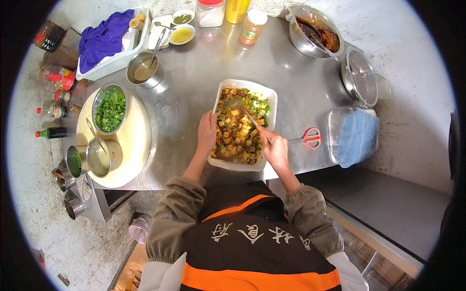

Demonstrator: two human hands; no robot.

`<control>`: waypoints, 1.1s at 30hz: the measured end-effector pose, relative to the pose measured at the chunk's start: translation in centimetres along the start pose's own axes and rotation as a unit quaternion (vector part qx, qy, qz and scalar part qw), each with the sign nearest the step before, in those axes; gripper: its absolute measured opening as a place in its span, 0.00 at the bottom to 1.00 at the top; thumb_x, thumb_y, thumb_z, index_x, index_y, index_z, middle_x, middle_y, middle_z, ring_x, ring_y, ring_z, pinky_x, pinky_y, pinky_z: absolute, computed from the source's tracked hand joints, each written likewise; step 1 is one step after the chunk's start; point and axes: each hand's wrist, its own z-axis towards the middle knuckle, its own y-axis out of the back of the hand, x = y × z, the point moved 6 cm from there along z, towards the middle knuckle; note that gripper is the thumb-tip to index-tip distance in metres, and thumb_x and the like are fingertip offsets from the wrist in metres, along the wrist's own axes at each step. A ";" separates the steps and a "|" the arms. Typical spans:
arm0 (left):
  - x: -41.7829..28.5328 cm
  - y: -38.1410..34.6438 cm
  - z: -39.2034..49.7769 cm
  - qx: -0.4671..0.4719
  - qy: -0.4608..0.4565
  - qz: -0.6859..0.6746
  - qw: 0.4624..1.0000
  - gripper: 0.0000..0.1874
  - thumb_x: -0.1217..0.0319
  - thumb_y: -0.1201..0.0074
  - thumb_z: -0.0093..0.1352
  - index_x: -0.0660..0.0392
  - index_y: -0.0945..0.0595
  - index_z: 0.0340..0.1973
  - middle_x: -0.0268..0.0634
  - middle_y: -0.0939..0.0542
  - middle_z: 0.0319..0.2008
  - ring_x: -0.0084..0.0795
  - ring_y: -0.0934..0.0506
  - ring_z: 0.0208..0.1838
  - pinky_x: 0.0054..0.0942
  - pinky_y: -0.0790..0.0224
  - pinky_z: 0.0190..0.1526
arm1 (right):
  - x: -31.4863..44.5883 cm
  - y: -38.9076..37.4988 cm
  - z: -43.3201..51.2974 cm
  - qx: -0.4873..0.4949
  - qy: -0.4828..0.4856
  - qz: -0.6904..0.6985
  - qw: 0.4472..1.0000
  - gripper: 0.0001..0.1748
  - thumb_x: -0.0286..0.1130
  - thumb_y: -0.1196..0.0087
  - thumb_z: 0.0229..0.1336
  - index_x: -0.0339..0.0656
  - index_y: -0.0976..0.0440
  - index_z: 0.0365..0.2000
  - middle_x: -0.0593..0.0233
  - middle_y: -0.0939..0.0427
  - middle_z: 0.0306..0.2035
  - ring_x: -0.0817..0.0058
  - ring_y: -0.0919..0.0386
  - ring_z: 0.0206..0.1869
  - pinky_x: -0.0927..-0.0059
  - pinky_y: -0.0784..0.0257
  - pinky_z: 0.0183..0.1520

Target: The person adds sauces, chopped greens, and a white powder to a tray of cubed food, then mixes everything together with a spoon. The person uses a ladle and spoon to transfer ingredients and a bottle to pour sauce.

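A white rectangular plastic tub (236,166) stands on the steel table before me. Inside is a mix of yellowish diced cubes (242,127), brown sauce and chopped green herbs; paler cubes (261,106) lie at its far right corner. My left hand (207,132) grips the tub's left wall, thumb side up by the rim. In my right hand (275,148) is the handle of a metal spoon (249,117), slanting over the near right side into the food. The spoon's bowl end is sunk in the mix and hidden.
Red-handled scissors (312,138) lie right of the tub, beside a container under a blue cloth (355,136). On the left, a round cutting board (140,145) bears a bowl of chopped greens (110,109) and a metal pot (105,158). A steel bowl of dark red sauce (316,34) stands far right.
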 end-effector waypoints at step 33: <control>2.4 0.5 -7.0 -0.133 0.069 -0.074 0.986 0.25 0.60 0.68 0.78 0.69 0.34 0.60 0.54 0.33 0.60 0.49 0.36 0.64 0.40 0.45 0.64 | 4.1 -1.8 2.3 0.045 0.072 0.018 0.996 0.18 0.25 0.48 0.58 0.52 0.22 0.49 0.50 0.22 0.31 0.56 0.22 0.30 0.60 0.28 0.33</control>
